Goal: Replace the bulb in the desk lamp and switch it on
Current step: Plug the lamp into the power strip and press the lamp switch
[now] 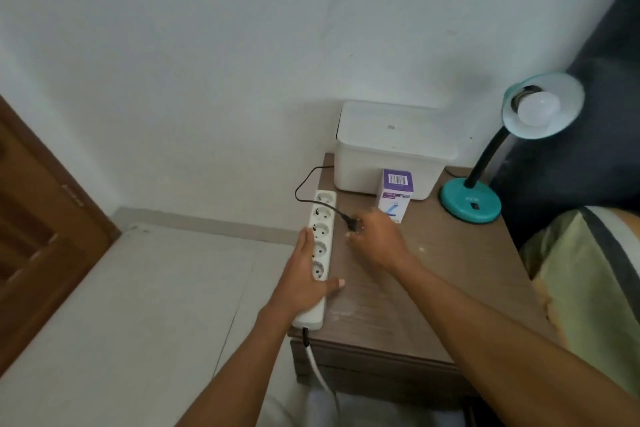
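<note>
A teal desk lamp (471,202) stands at the back right of the wooden bedside table (433,270), its shade tilted toward me with a white bulb (538,108) screwed in and unlit. A white power strip (320,246) with several sockets lies along the table's left edge. My left hand (306,282) rests flat on the strip, holding it down. My right hand (375,236) pinches the lamp's black plug (353,224) just right of the strip, level with its middle sockets; the black cord (304,184) loops back behind the box. A purple-and-white bulb carton (396,194) stands upright behind my right hand.
A white lidded box (388,152) sits against the wall at the table's back. The strip's white cable (320,371) hangs off the front edge. A bed with a dark headboard (588,149) and green pillow (588,281) is at the right, a brown door (38,236) at the left.
</note>
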`<state>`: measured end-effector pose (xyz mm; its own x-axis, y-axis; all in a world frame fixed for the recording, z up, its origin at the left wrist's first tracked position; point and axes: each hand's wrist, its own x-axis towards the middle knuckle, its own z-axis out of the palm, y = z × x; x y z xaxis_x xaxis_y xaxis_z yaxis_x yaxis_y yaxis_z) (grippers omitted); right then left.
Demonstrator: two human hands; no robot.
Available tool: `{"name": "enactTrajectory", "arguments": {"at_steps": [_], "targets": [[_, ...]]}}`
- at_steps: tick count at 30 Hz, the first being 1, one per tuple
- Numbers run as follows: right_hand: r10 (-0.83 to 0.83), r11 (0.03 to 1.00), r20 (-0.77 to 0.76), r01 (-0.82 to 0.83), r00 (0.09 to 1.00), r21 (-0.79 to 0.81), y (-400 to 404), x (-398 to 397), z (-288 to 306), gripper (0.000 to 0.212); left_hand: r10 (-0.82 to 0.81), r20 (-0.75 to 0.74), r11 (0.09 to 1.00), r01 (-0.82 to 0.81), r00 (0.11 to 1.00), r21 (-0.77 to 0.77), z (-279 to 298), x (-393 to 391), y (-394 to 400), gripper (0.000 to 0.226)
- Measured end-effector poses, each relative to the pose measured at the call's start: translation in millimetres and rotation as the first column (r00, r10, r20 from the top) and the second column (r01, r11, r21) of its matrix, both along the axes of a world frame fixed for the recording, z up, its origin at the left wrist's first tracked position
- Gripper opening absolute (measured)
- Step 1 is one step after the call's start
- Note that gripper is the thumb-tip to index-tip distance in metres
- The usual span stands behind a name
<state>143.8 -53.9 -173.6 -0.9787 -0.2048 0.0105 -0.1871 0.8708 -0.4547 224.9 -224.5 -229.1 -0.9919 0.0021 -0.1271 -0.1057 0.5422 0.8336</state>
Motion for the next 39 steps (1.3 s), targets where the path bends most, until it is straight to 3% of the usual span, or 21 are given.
{"name": "enactTrajectory", "arguments": {"at_steps": [11,14,18,22,39], "targets": [[-0.054,0.997,-0.068,0.057,0.996,0.045,-29.7,-30.1,-21.8,0.018,-0.003,-0.024,1.0,0.003,1.0,-0.004,-3.7,-2.7,-2.6,0.112],[-0.104,0.993,-0.08,0.098,0.991,-0.073,-29.7,-29.7,-16.3,0.014,0.0,-0.032,1.0,0.0,0.999,-0.003,-3.3,-3.3,-2.6,0.102],[-0.186,0.925,-0.072,0.15,0.98,-0.35,-34.1,-33.8,1.3,0.019,-0.003,-0.033,1.0,0.002,0.999,-0.029,-0.8,-3.2,-2.8,0.098],[-0.198,0.863,-0.018,0.166,0.98,-0.478,-45.6,-40.6,14.0,0.022,0.0,-0.04,0.999,-0.002,0.999,-0.04,-1.4,-4.3,-3.8,0.1],[-0.165,0.919,-0.039,0.139,0.986,-0.369,-69.5,-33.1,-8.1,0.011,0.015,-0.04,1.0,-0.014,0.999,0.02,-7.2,-6.7,-4.5,0.099]]}}
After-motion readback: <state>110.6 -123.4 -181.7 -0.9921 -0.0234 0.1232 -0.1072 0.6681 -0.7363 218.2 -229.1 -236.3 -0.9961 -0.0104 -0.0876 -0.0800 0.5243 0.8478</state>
